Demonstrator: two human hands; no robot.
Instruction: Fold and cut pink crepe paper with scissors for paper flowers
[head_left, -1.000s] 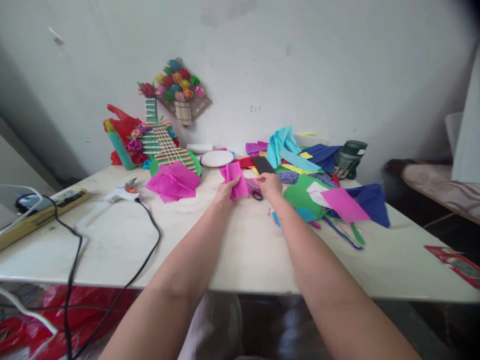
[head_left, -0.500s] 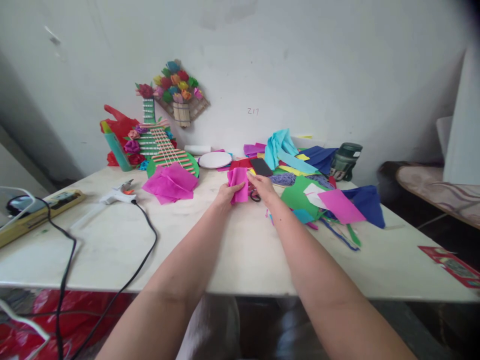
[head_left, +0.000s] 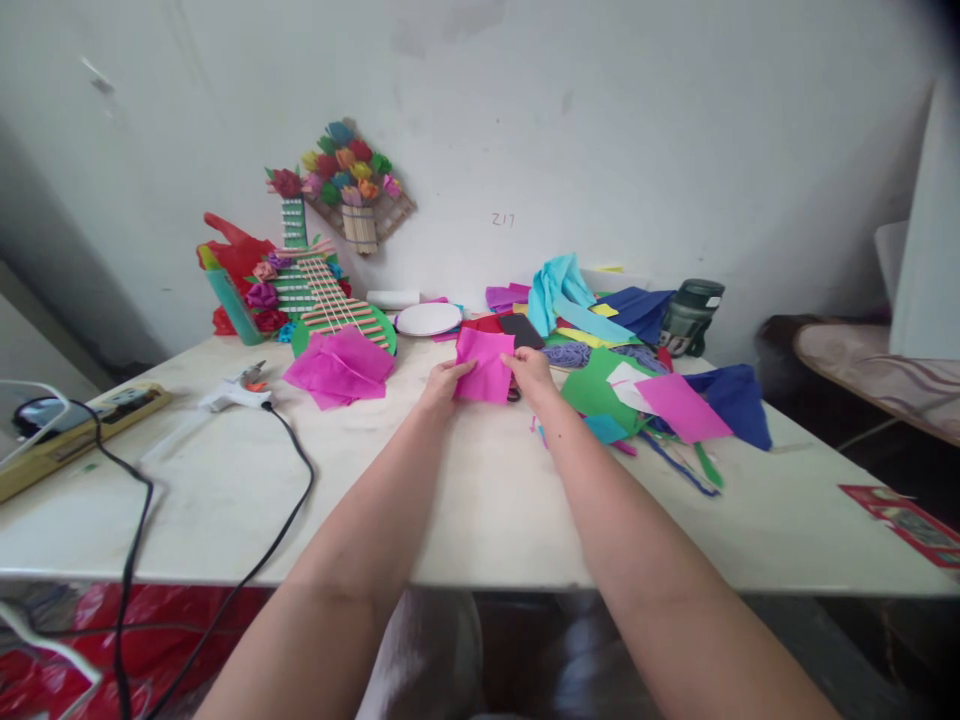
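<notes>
A square of pink crepe paper (head_left: 484,367) is stretched nearly flat between my two hands, just above the table. My left hand (head_left: 444,382) pinches its left edge, and my right hand (head_left: 529,370) pinches the right edge. Behind the paper, close to my right fingers, a pair of dark scissors (head_left: 514,393) is mostly hidden. A dark phone (head_left: 522,330) lies just beyond the right hand. More pink crepe sheets (head_left: 341,368) rest on the table to the left, in front of a guitar-shaped craft (head_left: 330,300).
On the left are a hot glue gun (head_left: 234,390) with a black cord and a power strip (head_left: 82,440). Coloured papers (head_left: 604,390) and purple yarn (head_left: 566,356) pile up on the right, near a dark green bottle (head_left: 691,318). A white oval disc (head_left: 429,319) lies at the back.
The pink crepe paper, folded narrow before, is now spread into a square. My right hand has gone from beside it to gripping its right edge.
</notes>
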